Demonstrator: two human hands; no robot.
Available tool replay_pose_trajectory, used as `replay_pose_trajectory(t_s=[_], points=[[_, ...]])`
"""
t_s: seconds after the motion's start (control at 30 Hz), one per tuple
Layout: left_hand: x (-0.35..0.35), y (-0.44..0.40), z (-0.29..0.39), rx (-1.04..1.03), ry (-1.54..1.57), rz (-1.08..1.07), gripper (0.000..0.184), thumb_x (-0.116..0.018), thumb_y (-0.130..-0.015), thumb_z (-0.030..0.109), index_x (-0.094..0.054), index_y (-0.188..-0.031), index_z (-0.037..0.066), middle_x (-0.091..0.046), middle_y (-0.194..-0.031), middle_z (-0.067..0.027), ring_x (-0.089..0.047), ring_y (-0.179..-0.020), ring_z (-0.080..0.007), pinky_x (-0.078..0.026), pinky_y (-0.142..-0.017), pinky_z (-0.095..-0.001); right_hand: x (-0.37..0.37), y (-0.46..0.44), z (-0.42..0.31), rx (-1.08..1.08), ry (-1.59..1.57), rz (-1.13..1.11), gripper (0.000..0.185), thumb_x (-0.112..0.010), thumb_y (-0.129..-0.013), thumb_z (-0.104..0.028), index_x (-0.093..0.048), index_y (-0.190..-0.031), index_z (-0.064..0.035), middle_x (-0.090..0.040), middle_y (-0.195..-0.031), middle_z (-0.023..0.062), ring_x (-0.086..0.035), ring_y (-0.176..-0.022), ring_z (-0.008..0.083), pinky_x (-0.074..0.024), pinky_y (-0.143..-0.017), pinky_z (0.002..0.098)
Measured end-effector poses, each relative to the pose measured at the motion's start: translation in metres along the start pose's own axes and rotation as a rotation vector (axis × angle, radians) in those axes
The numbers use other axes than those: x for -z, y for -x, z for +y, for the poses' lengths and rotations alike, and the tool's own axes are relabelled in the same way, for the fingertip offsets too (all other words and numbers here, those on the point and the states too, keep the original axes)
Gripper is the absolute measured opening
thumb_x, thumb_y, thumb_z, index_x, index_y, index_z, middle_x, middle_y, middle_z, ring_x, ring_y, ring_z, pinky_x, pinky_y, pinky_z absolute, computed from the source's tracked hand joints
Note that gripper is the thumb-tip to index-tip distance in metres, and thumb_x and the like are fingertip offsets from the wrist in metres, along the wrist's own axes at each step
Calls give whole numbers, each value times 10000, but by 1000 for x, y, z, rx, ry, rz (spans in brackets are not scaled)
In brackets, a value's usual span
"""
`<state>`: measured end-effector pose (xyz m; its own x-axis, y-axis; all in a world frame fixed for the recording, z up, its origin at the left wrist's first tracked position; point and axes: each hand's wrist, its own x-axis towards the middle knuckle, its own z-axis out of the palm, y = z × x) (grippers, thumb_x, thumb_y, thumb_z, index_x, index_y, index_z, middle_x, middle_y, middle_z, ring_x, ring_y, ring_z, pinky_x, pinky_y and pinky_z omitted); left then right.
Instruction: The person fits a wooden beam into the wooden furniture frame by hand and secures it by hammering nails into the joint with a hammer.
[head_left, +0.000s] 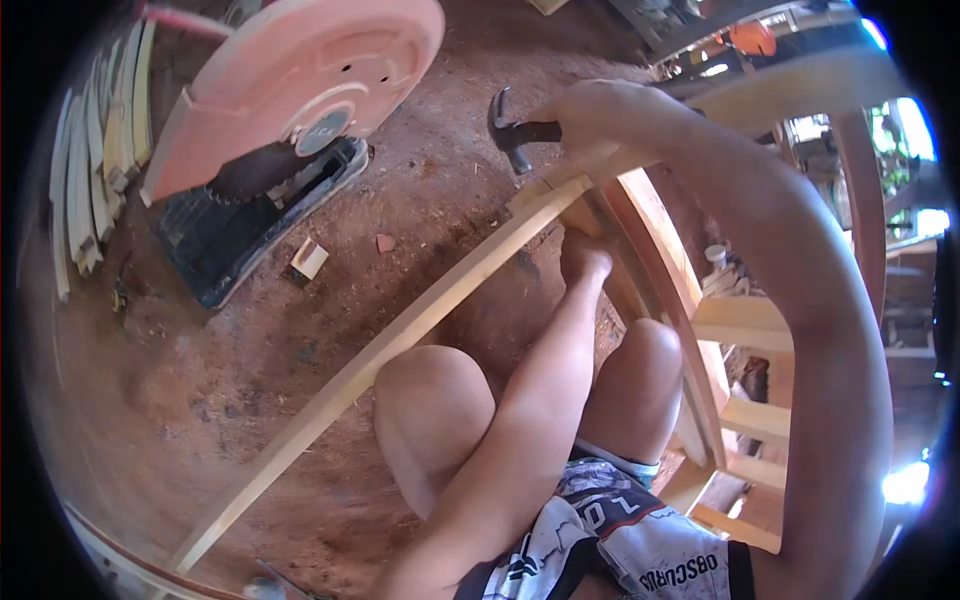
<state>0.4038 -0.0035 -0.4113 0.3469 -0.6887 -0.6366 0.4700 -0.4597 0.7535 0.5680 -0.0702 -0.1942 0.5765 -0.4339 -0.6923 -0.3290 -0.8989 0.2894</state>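
Note:
My right hand [600,112], at the upper middle, is closed round the handle of a claw hammer [512,132]. The hammer's dark head points left, above a corner of a wooden frame [665,250]. Below that corner my left hand [584,257] is closed against the frame's wood; its fingertips are hidden. A long pale wooden bar [380,350] slants from this corner down to the lower left. Any nail at the joint is too small to make out.
A pink-guarded cut-off saw [320,90] with a toothed blade and black base [250,230] stands at upper left. Wooden strips [95,160] lie beside it. A small wood block [310,258] rests on the dirt floor. Frame slats [745,325] are at my right, past my knees.

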Motion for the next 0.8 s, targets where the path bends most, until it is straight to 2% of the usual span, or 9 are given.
replay_pose_trajectory(t_s=[0.03, 0.1, 0.13, 0.2, 0.33, 0.5, 0.63, 0.73, 0.8], points=[[6, 8, 8, 35, -9, -13, 520, -806, -725, 320, -668, -1113, 2, -720, -1103, -231, -683, -1079, -387, -536, -944, -445, 8, -13, 0, 14, 28, -21, 520, -612, -813, -102, -622, -1308, -262, -717, -960, 142, -710, -866, 328, -559, -739, 466], [10, 17, 20, 80, 7, 15, 520, -800, -724, 321, -666, -1115, 7, -721, -1095, -230, -687, -1068, -387, -542, -935, -450, 21, -33, -1, -183, -94, -176, 488, -647, -768, -58, -645, -1243, -168, -711, -888, 142, -714, -700, 274, -572, -600, 425], [11, 17, 22, 106, -13, 45, 519, -794, -722, 321, -665, -1118, 12, -723, -1088, -228, -691, -1058, -387, -547, -927, -456, 20, -45, 4, -171, -76, -193, 488, -647, -768, -58, -645, -1243, -168, -711, -888, 142, -714, -700, 274, -572, -600, 425], [11, 17, 20, 126, 10, 56, 517, -782, -721, 315, -660, -1125, 16, -724, -1077, -225, -694, -1050, -387, -552, -923, -454, 15, -63, 14, -151, 49, -205, 458, -670, -721, 1, -649, -1171, -79, -698, -824, 149, -689, -589, 240, -551, -506, 384], [15, 17, 24, 116, 31, 31, 502, -775, -722, 309, -662, -1112, 15, -723, -1062, -226, -697, -1037, -392, -560, -910, -459, 16, -85, 16, -165, 220, -302, 405, -668, -719, 34, -644, -1118, -28, -695, -806, 164, -697, -609, 255, -561, -519, 379], [10, 13, 24, 170, 17, 48, 517, -768, -727, 310, -653, -1118, -7, -717, -1072, -229, -699, -1028, -392, -566, -901, -463, 9, -101, 23, -185, 259, -158, 358, -641, -755, 33, -656, -1105, -45, -708, -809, 135, -717, -650, 266, -574, -544, 385], [7, 7, 18, 169, 32, -17, 592, -783, -730, 349, -616, -1165, -17, -706, -1100, -231, -701, -1022, -386, -569, -893, -468, 13, -96, 16, -144, 367, -303, 354, -634, -753, 30, -665, -1096, -53, -718, -818, 123, -720, -667, 265, -576, -551, 396], [9, 9, 20, 179, 55, -14, 625, -792, -739, 372, -592, -1191, -11, -702, -1113, -227, -700, -1027, -382, -567, -895, -466, 25, -95, 24, 253, 493, -199, 353, -637, -743, 3, -664, -1091, -52, -728, -845, 133, -724, -700, 270, -580, -570, 400], [11, 11, 20, 188, 58, -22, 642, -796, -745, 382, -579, -1206, -8, -701, -1122, -224, -698, -1032, -381, -565, -898, -466, 10, -110, 29, 144, 507, -315, 292, -642, -761, -61, -685, -1048, -33, -728, -854, 142, -714, -739, 291, -570, -632, 407]])
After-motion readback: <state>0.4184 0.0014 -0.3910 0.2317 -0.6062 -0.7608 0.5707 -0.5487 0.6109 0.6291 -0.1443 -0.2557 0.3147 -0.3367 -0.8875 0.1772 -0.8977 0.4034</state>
